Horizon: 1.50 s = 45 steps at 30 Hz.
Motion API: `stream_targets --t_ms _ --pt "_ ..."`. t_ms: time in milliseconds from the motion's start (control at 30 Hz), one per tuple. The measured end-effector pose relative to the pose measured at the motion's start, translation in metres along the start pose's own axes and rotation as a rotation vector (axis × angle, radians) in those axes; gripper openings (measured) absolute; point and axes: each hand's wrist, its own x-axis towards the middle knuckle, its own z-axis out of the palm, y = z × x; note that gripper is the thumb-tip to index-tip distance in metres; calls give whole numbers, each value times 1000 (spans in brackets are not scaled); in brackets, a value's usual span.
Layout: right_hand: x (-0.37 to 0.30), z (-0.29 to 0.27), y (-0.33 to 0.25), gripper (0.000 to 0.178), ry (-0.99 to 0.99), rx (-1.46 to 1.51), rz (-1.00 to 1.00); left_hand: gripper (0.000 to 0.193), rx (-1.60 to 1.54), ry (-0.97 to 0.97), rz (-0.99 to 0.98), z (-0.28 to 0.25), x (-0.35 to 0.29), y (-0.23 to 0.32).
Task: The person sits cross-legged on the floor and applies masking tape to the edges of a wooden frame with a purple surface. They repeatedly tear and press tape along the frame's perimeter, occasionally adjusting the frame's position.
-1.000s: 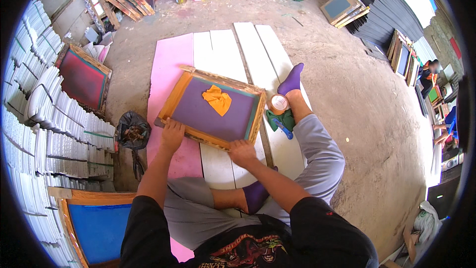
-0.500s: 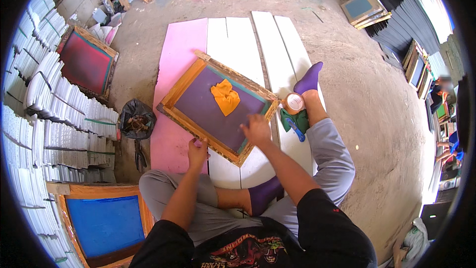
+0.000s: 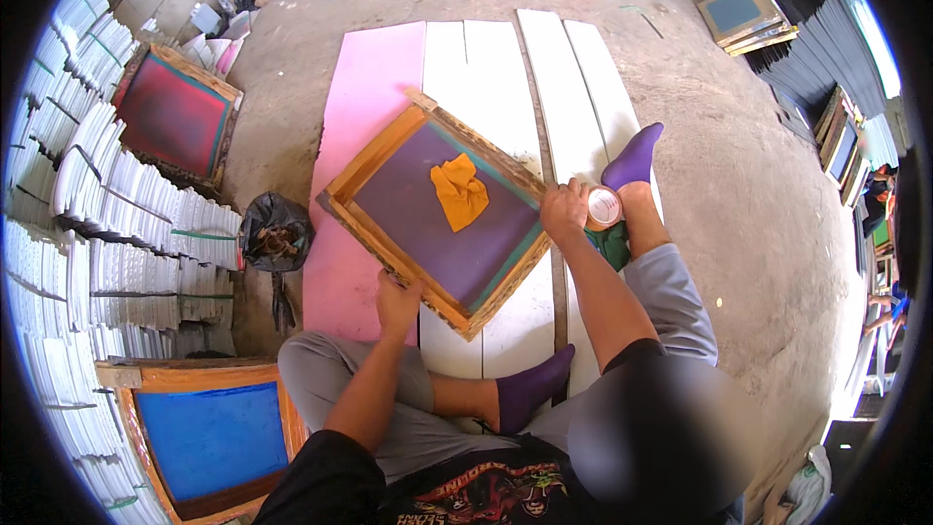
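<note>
A wooden screen-printing frame (image 3: 374,151) with a purple mesh lies at a slant across pink and white boards before me. An orange cloth (image 3: 459,192) rests crumpled on the mesh. My left hand (image 3: 398,303) is closed on the frame's near edge, fingers partly hidden by the wood. At its right corner, my right hand (image 3: 566,212) grips the rail. Right beside that hand stands a small round tub with a pale top (image 3: 604,206), against a green cloth (image 3: 609,247) partly covered by my forearm.
A black bag (image 3: 275,233) stands left of the boards, before bundled white stacks (image 3: 136,233). A blue-mesh frame (image 3: 209,437) lies near left; a red-mesh frame (image 3: 175,112) leans farther back. My purple-socked foot (image 3: 634,157) is beyond the tub. Other people are at far right.
My right hand has moved from above the mesh to the frame's right corner and closed on it. A blue tool by the green cloth is now hidden. The whole view has shifted slightly.
</note>
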Motion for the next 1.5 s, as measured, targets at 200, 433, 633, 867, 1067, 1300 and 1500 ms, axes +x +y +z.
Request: stream_targets --t_ms 200,433,633,867,1067,1300,1500 --pt "-48 -26 2 39 -63 194 63 63 239 -42 145 -45 41 16" --pt "-120 -5 6 46 -117 455 251 66 190 -273 209 -64 86 31" --pt "-147 19 -2 46 -51 535 274 64 187 -235 296 -56 99 -2" --pt "-146 13 -1 47 -87 550 271 52 133 -188 309 -55 80 -20" --pt "-153 25 10 46 -94 681 252 52 48 -183 247 -47 76 -20" --pt "-141 11 22 39 6 667 219 50 -250 -257 174 -48 88 -57" --pt "-150 8 -37 30 154 588 -526 52 53 -195 207 -51 77 -23"
